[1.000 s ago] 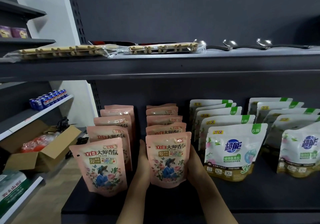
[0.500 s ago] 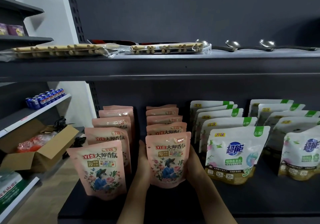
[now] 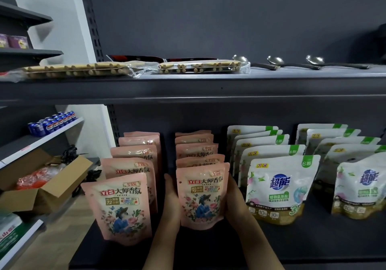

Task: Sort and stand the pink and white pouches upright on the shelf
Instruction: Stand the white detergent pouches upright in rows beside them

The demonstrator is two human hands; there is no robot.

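Both hands (image 3: 172, 205) flanking pink pouch (image 3: 201, 196) — upright.

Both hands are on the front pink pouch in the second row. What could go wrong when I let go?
1. The front pink pouch, held between the left hand and right hand, may tip forward when released, since nothing stands before it.
2. The neighbouring pink pouch looks tilted and close to the shelf edge; a withdrawing left arm could nudge it off.
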